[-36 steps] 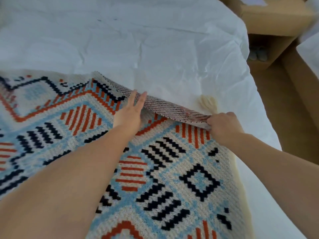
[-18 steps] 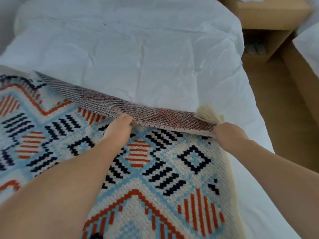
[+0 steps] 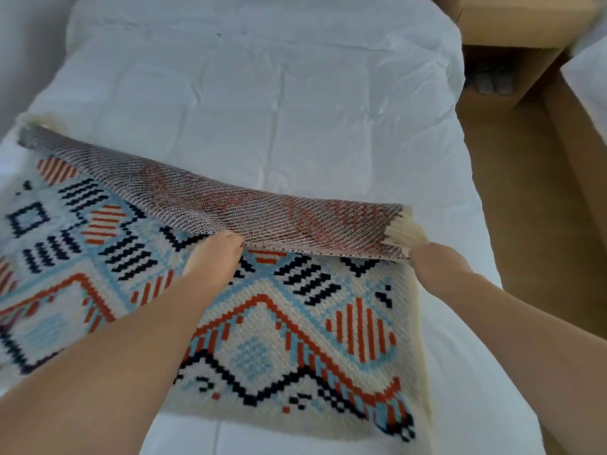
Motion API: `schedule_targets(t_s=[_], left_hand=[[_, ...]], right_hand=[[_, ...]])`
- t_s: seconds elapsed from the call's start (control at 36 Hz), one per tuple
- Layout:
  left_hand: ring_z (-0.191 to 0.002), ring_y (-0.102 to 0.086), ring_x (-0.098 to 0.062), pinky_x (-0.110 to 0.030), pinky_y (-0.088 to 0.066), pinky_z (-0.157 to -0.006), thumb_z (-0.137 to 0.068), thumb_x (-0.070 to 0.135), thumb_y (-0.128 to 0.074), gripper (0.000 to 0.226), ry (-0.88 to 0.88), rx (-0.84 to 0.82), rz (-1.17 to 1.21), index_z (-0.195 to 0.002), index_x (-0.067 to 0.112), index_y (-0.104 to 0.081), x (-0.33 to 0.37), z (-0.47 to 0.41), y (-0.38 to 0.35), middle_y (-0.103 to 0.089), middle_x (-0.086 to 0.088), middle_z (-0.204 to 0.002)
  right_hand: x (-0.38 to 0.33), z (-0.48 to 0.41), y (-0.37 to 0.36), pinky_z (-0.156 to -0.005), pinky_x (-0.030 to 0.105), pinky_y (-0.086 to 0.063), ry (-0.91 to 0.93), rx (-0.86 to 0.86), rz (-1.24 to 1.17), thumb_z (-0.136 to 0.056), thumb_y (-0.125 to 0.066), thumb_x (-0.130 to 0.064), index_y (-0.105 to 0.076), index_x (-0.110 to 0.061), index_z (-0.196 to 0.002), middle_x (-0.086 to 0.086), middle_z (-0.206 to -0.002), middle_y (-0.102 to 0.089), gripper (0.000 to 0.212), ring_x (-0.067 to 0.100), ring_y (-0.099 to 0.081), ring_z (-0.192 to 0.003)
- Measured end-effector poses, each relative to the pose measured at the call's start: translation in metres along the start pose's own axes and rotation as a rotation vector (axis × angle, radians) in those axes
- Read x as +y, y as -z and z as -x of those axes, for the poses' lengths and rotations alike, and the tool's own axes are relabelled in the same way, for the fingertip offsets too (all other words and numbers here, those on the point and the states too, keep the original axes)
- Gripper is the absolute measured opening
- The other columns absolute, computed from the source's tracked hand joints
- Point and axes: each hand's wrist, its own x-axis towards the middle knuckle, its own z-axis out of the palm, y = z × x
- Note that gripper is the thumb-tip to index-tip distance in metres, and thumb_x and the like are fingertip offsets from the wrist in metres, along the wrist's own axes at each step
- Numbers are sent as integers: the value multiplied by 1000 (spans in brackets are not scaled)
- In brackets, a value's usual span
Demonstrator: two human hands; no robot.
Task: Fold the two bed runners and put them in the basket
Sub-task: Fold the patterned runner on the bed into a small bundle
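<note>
**Bed runner** [image 3: 262, 339]: knitted, with a cream ground and a geometric pattern in light blue, orange-red and navy. It lies flat across the near part of the bed [image 3: 262, 110] and reaches close to the bed's right edge. Its far edge is lifted and turned back toward the person, so the grey-brown woven underside shows as a band running from the bed's left edge to the right one.

**Tassel** [image 3: 409, 229]: cream, at the right corner of the turned-back flap.

**Left hand** [image 3: 213, 257]: at the middle of the flap's edge, fingers curled around the edge and gripping it. The fingertips are hidden under the cloth.

**Right hand** [image 3: 433, 266]: at the flap's right corner, just below the tassel, closed on the cloth there. The fingers themselves are out of sight.

**Bed**: white creased cover, bare beyond the runner up to the far edge.

**Wooden nightstand** [image 3: 525, 24]: beyond the bed's far right corner, with a pair of slippers [image 3: 494, 83] in the open space beneath it.

**Second bed** [image 3: 588, 73]: white, only partly in view at the right.
</note>
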Motion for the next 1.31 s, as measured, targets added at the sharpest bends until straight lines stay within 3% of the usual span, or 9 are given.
schedule_targets(t_s=[0.08,0.17,0.25,0.47,0.61,0.83,0.94,1.11,1.31], left_hand=[[-93,-57,-25,-37,-46,-76,-98,13,-44,20,12,11,11,-98,4,-62,-3,23,-1,-60,-7,-101],[-95,-56,-21,-31,-44,-77,-98,8,-46,18,13,-26,14,-101,5,-63,-2,46,-4,-60,-6,-102],[-97,-54,-22,-30,-42,-77,-98,8,-44,20,-3,-42,3,-104,3,-62,-7,64,-8,-60,-8,-106],[-89,-57,-25,-39,-48,-74,-99,13,-41,21,-41,-69,-72,-101,7,-61,-19,113,-11,-61,-8,-100],[-80,-55,-25,-38,-44,-66,-99,15,-41,22,-78,-94,-59,-90,7,-59,-30,146,-11,-57,-7,-87],[-84,-58,-27,-32,-41,-64,-94,6,-48,13,-133,-77,-91,-86,7,-59,-37,192,-34,-58,-6,-86],[-73,-53,-25,-34,-35,-58,-93,4,-49,19,-91,-95,-66,-75,10,-50,-34,210,-49,-51,-3,-76],[-88,-60,-28,-41,-49,-72,-92,5,-50,15,-140,-95,9,-92,2,-65,-40,228,-80,-64,-9,-96],[-97,-62,-33,-46,-53,-79,-93,7,-54,19,-148,-83,-34,-101,0,-69,-53,244,-120,-64,-13,-116]], right_hand=[[0,19,-6,-62,31,-45,8,2,39,-88,-41,5,-60,-10,-94,-3,-68,-42,24,23,-55,-73],[-1,36,-13,-67,32,-48,22,20,86,-88,-42,4,-57,-11,-114,0,-82,-54,34,25,-63,-87],[-4,54,-22,-71,32,-50,17,50,119,-88,-43,2,-58,-15,-114,3,-101,-62,34,25,-63,-93],[-17,115,-54,-85,32,-51,-96,59,47,-93,-39,-2,-63,-15,-114,5,-113,-63,35,25,-61,-104],[-32,151,-68,-73,29,-51,-138,47,19,-90,-42,1,-67,-13,-104,4,-99,-64,32,24,-63,-90],[-38,185,-89,-76,29,-52,-130,10,78,-91,-44,1,-65,-13,-108,4,-105,-64,31,23,-64,-96],[-35,202,-105,-68,28,-50,-121,-3,104,-88,-45,3,-67,-14,-101,1,-92,-61,30,22,-65,-89],[-41,212,-139,-79,30,-51,-74,-43,138,-91,-42,1,-61,-13,-112,3,-110,-63,31,23,-63,-101],[-65,216,-182,-73,28,-46,24,-117,217,-91,-43,0,-61,-14,-109,1,-108,-64,30,21,-65,-99]])
